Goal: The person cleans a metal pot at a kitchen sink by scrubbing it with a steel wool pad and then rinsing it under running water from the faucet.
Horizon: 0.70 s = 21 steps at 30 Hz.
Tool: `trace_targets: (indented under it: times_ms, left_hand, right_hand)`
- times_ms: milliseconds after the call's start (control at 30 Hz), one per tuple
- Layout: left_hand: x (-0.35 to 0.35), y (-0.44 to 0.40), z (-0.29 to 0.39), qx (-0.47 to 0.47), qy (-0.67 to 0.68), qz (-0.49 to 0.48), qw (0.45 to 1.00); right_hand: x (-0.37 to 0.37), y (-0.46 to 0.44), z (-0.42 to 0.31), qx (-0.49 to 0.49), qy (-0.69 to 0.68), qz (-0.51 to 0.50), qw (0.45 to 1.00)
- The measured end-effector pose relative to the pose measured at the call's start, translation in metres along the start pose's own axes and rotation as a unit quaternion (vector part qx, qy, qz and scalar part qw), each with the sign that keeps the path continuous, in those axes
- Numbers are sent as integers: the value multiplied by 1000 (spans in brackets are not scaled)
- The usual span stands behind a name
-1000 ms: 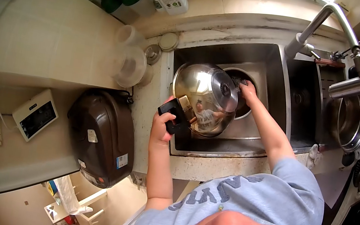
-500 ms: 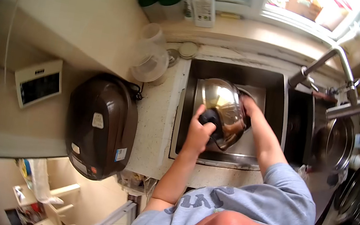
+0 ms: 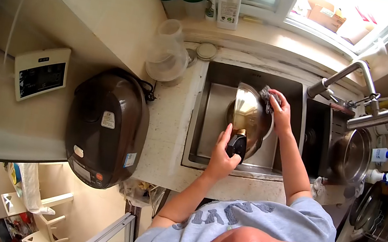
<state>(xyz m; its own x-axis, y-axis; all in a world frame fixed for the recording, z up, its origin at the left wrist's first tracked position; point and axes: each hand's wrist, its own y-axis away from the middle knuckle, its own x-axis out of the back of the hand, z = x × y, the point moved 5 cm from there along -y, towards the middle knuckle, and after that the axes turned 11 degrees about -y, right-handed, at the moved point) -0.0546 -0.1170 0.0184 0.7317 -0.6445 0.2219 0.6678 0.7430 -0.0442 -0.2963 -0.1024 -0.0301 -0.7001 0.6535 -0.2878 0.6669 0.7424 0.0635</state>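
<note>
A shiny steel pot is tilted on its side over the left basin of the sink. My left hand is closed round its black handle, at the side nearest me. At the pot's far right rim is my right hand, its fingers pinched on a crumpled grey scrubber that looks like mesh or cloth. The scrubber is against or very close to the rim. The pot's far side is partly hidden.
A curved faucet stands behind the narrow right basin, with another steel pot beyond. Left of the sink are a brown rice cooker and a clear plastic container. Bottles, including a white one, line the sill.
The pot has turned more upright on edge, its handle swinging towards me. My right hand has come out from behind the pot to its far right rim, bringing the grey scrubber into view.
</note>
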Motion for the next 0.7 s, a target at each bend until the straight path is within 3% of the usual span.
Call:
trace_targets:
  times_ms: [67, 133, 200, 267, 333, 400, 433, 467, 533, 600, 700]
  left_hand:
    - [-8, 7, 5, -14, 12, -25, 1000]
    - [-16, 12, 12, -46, 19, -67, 997]
    - [-16, 14, 16, -47, 35, -69, 996]
    - [-12, 14, 19, -54, 28, -70, 996]
    - [-8, 17, 26, -34, 55, -72, 995]
    - [-5, 19, 37, -87, 8, -115, 989]
    - [-1, 20, 53, -118, -71, -112, 984]
    - [2, 19, 56, -112, -70, -111, 985]
    - [2, 21, 63, -159, -119, -151, 968]
    - [4, 15, 66, -154, -129, -183, 962]
    - [-4, 18, 74, -248, -227, -280, 899]
  right_hand:
    - [-34, 9, -56, 141, 135, -93, 976]
    - [-51, 5, -68, 165, 247, -190, 936]
    - [-15, -24, -24, -11, 96, -79, 992]
    - [34, -45, 31, -61, 63, 10, 996]
    - [84, -41, 106, -282, -11, 9, 959]
    - [117, -21, 142, -300, 121, -52, 945]
    - [109, -8, 135, -258, 185, -126, 940]
    - [107, -3, 130, -263, 185, -127, 938]
    - [72, 28, 44, -303, 94, 69, 946]
    - [64, 36, 8, -390, -196, -56, 898]
    - [42, 60, -56, -441, -138, -58, 885]
